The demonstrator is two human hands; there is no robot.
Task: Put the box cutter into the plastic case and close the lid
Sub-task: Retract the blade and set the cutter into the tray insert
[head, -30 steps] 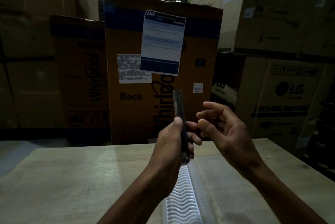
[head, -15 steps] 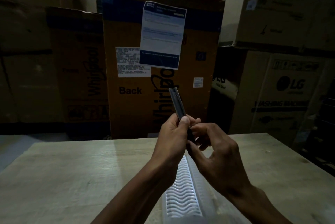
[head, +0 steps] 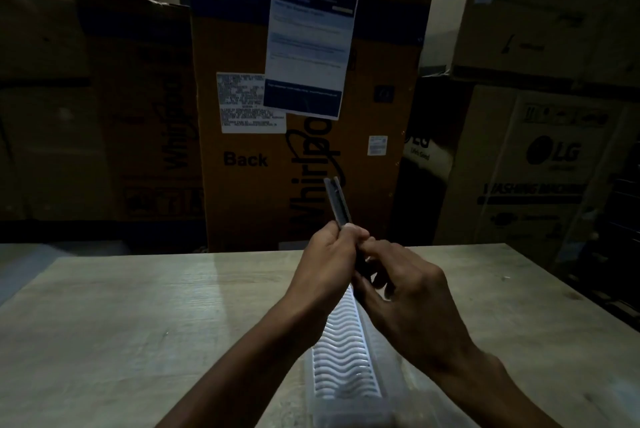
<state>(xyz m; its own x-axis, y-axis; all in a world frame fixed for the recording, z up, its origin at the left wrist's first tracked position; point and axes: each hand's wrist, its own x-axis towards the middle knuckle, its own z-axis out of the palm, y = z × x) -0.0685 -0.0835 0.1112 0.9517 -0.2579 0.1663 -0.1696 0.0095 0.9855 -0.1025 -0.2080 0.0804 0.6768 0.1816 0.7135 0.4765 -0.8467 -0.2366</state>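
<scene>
A slim grey box cutter [head: 337,200] points up and slightly left above the table, its lower half hidden in my hands. My left hand [head: 327,265] is wrapped around its middle with the thumb on top. My right hand [head: 403,292] pinches its lower end from the right. Beneath my hands a long clear plastic case [head: 343,358] lies open on the wooden table [head: 138,323]; it has a white wavy-ribbed insert, and its transparent lid lies flat to the right, mostly under my right forearm.
Tall cardboard appliance boxes [head: 304,116] stand close behind the table's far edge, with more stacked at left and right [head: 540,185]. The table's right edge runs diagonally at the far right. The scene is dim.
My right hand, open beside the cutter a second ago, has closed onto its lower end. The cutter has tilted slightly left, and the view has dipped a little.
</scene>
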